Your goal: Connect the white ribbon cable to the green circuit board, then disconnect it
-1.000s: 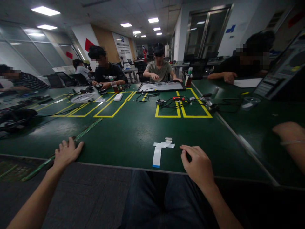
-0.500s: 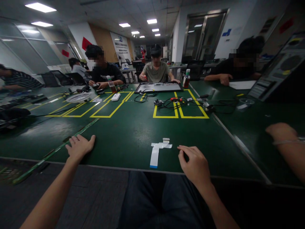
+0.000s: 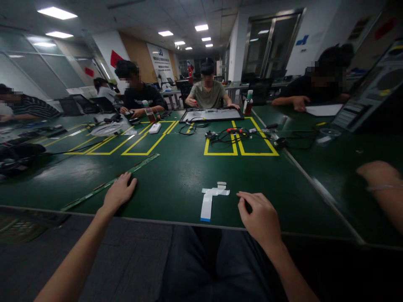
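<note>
A long, narrow green circuit board strip [image 3: 86, 195] lies slantwise on the left part of the table. My left hand [image 3: 119, 192] is closed over its middle, fingers curled across it and the thumb out to the side. White flat ribbon cables [image 3: 206, 205] rest in front of me, one end blue, with a small pale connector piece [image 3: 221, 184] at the far end. Just right of them my right hand [image 3: 260, 216] rests at the table edge, loosely curved. A gap shows between its thumb and forefinger, and nothing is visible in it.
Across the green table [image 3: 176, 180], a flat panel [image 3: 217, 114] lies before a co-worker. A red-handled tool [image 3: 234, 131] and black cables lie inside yellow tape lines. Bottles [image 3: 248, 103] stand farther back. Another person's forearm [image 3: 382, 180] rests at right, near a computer case [image 3: 362, 105].
My left hand has moved right and slightly away from me, and the circuit board strip has slid with it, farther onto the table. My right hand and the ribbon cables stay put.
</note>
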The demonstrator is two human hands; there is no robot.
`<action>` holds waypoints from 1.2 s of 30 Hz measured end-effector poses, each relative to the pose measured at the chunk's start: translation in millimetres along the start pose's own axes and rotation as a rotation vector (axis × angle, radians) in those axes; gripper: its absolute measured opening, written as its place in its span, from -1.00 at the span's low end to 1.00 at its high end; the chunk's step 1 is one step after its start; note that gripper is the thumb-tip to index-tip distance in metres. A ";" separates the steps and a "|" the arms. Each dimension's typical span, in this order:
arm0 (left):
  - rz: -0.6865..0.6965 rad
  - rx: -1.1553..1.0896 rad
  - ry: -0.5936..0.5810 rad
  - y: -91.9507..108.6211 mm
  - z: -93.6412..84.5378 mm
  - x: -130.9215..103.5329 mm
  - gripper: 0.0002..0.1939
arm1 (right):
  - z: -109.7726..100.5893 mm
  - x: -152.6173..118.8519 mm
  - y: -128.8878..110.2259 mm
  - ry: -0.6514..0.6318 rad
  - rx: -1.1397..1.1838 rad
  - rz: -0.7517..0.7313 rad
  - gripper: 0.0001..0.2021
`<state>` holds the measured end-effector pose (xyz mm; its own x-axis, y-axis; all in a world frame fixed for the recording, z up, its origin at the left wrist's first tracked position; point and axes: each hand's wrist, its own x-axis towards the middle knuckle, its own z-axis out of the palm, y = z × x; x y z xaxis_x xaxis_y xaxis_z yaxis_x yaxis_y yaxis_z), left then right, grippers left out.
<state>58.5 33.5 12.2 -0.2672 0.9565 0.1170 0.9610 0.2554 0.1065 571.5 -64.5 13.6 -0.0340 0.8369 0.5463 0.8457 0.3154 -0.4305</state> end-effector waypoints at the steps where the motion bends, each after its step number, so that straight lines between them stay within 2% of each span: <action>1: 0.035 -0.008 0.002 8.0 2.5 -3.1 -0.30 | -0.1 0.1 0.1 0.000 -0.003 -0.001 -0.76; 6: 0.302 -0.100 -0.020 69.3 9.2 -26.3 -0.24 | -1.4 0.6 -0.5 0.004 -0.013 -0.004 -0.76; 10: 0.622 -0.188 -0.092 120.7 4.4 -43.5 -0.24 | -1.7 0.4 -1.4 0.005 -0.010 0.000 -0.76; 13: 0.842 -0.219 -0.157 149.1 -1.9 -52.4 -0.28 | -1.2 0.3 -1.6 0.003 -0.008 0.001 -0.76; 17: 0.936 -0.241 -0.187 176.8 -7.3 -65.8 -0.32 | -0.3 -0.2 -1.2 -0.003 -0.001 -0.001 -0.76; 21: 0.952 -0.281 -0.174 194.1 -6.9 -81.6 -0.38 | -0.5 -0.9 -1.9 -0.007 -0.001 -0.001 -0.76; 26: 0.956 -0.299 -0.158 197.7 -5.2 -91.6 -0.39 | -1.1 -0.1 -2.9 0.000 -0.005 -0.009 -0.76; 31: 0.944 -0.367 -0.170 197.0 -6.7 -88.6 -0.42 | -0.6 2.3 -4.1 -0.017 0.003 -0.052 -0.75; 36: 0.998 -0.441 -0.128 217.2 -2.2 -73.0 -0.46 | 4.4 8.7 -15.8 -0.097 0.019 -0.140 -0.68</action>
<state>286.6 18.8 29.0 0.6502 0.7188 0.2462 0.6235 -0.6900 0.3677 555.5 -60.3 22.1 -0.2024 0.8234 0.5302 0.8191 0.4391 -0.3691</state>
